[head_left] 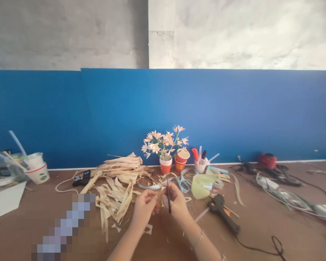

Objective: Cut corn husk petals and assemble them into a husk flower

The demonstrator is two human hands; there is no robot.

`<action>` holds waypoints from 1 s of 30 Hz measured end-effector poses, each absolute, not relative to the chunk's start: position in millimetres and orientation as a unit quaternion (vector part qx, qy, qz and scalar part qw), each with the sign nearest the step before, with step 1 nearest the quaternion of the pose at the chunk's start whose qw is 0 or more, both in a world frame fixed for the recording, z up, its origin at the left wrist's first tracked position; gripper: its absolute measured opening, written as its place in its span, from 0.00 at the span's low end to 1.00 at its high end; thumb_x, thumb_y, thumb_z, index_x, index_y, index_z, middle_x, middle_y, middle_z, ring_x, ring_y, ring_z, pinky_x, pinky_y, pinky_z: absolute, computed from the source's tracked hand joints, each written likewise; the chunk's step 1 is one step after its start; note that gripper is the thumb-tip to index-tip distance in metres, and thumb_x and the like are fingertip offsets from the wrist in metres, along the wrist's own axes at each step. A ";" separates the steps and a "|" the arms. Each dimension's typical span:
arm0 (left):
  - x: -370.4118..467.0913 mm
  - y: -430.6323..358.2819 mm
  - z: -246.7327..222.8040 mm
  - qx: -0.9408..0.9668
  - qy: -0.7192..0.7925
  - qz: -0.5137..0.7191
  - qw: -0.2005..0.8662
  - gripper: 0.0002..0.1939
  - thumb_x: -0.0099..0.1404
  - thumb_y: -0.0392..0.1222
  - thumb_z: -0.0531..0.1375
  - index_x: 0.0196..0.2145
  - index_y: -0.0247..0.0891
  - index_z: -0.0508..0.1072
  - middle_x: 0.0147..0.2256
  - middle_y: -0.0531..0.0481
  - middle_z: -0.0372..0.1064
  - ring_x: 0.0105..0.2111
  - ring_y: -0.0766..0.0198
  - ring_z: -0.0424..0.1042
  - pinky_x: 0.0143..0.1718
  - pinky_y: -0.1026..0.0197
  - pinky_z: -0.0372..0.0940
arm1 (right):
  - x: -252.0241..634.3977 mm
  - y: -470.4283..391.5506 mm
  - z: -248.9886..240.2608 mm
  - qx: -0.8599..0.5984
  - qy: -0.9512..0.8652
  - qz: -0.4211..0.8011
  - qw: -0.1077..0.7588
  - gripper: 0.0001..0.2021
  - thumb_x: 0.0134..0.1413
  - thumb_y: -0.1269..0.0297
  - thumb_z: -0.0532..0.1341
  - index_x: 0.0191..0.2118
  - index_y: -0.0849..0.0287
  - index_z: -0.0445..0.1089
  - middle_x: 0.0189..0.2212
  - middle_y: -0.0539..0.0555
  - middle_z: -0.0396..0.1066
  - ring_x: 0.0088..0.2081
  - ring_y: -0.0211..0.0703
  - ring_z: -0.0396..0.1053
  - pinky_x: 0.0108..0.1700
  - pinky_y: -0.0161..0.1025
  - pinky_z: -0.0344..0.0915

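Observation:
My right hand [177, 201] is closed around a pair of dark scissors [168, 203], seen nearly edge-on with the tip pointing away from me. Close beside it, my left hand [145, 206] pinches a small tan piece of husk [158, 198], partly hidden by the fingers. Dried corn husks [116, 195] lie in a loose heap just left of my left hand. Beyond both hands stand pale husk flowers [165, 141] on green stems in a red and white paper cup [165, 166]. Small cut scraps [148, 229] are scattered on the brown table [152, 250].
A black glue gun [224, 215] with a trailing cord lies at right, near yellow-green ribbon [202, 186]. Behind are another paper cup [182, 159] and a white cup of pens [200, 166]. White cables [290, 199] tangle farther right. A blue partition [206, 108] bounds the table's back.

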State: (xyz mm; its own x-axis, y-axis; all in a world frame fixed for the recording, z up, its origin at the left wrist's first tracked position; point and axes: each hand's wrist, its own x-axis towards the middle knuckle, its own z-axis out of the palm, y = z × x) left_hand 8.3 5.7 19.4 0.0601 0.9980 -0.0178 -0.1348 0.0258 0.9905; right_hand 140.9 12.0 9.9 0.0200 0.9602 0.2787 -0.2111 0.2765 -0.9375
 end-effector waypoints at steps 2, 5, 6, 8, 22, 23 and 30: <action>9.3 2.4 23.3 0.462 0.431 0.527 0.568 0.14 0.48 0.49 0.66 0.26 0.38 0.69 0.20 0.52 0.72 0.22 0.63 0.71 0.19 0.67 0.59 | 142.1 9.4 9.5 -0.357 -0.539 0.435 0.627 0.16 0.41 0.68 0.63 0.41 0.57 0.65 0.27 0.48 0.65 0.26 0.36 0.63 0.26 0.32 0.60; 10.0 -1.3 27.3 0.447 0.417 0.549 0.570 0.16 0.50 0.53 0.66 0.25 0.37 0.71 0.25 0.50 0.74 0.26 0.61 0.73 0.24 0.65 0.64 | 145.4 6.9 8.2 -0.360 -0.590 0.367 0.622 0.16 0.45 0.69 0.62 0.43 0.56 0.66 0.31 0.50 0.67 0.31 0.39 0.66 0.33 0.35 0.64; 10.1 -1.7 27.6 0.442 0.420 0.550 0.571 0.17 0.50 0.54 0.65 0.25 0.37 0.72 0.24 0.50 0.74 0.26 0.62 0.73 0.25 0.64 0.65 | 146.2 6.4 7.7 -0.364 -0.604 0.353 0.615 0.15 0.46 0.69 0.62 0.43 0.56 0.66 0.32 0.51 0.68 0.32 0.39 0.66 0.34 0.35 0.64; 10.0 -1.1 26.7 0.432 0.432 0.547 0.573 0.17 0.47 0.54 0.67 0.24 0.36 0.72 0.24 0.50 0.74 0.24 0.63 0.72 0.27 0.64 0.65 | 146.7 6.1 6.7 -0.370 -0.612 0.348 0.606 0.15 0.46 0.68 0.62 0.43 0.56 0.67 0.33 0.52 0.68 0.33 0.40 0.67 0.34 0.35 0.64; 8.2 4.9 13.1 0.446 0.457 0.554 0.534 0.20 0.48 0.47 0.67 0.37 0.34 0.74 0.24 0.49 0.75 0.22 0.64 0.69 0.26 0.65 0.60 | 133.0 17.1 -6.2 -0.430 -0.502 0.484 0.573 0.15 0.40 0.61 0.67 0.35 0.58 0.65 0.18 0.44 0.61 0.19 0.33 0.55 0.22 0.32 0.52; 8.4 5.3 12.2 0.450 0.456 0.553 0.533 0.17 0.48 0.47 0.67 0.34 0.34 0.75 0.24 0.49 0.75 0.24 0.63 0.70 0.27 0.64 0.61 | 133.1 16.9 -6.0 -0.433 -0.498 0.482 0.576 0.14 0.41 0.61 0.66 0.35 0.58 0.65 0.18 0.43 0.61 0.18 0.33 0.54 0.22 0.32 0.52; 8.7 8.3 7.6 0.471 0.474 0.551 0.500 0.10 0.49 0.45 0.64 0.25 0.35 0.74 0.23 0.51 0.72 0.25 0.63 0.68 0.29 0.65 0.60 | 137.5 13.0 1.6 -0.417 -0.535 0.453 0.578 0.17 0.39 0.69 0.64 0.40 0.57 0.66 0.26 0.48 0.66 0.26 0.38 0.63 0.28 0.35 0.60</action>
State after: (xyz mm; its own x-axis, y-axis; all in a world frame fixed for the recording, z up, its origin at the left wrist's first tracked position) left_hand 8.7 8.3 7.6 -0.0564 0.9974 0.0441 -0.1047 -0.0498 0.9933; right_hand 137.5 13.0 1.6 0.0154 0.9705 0.2406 -0.0772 0.2411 -0.9674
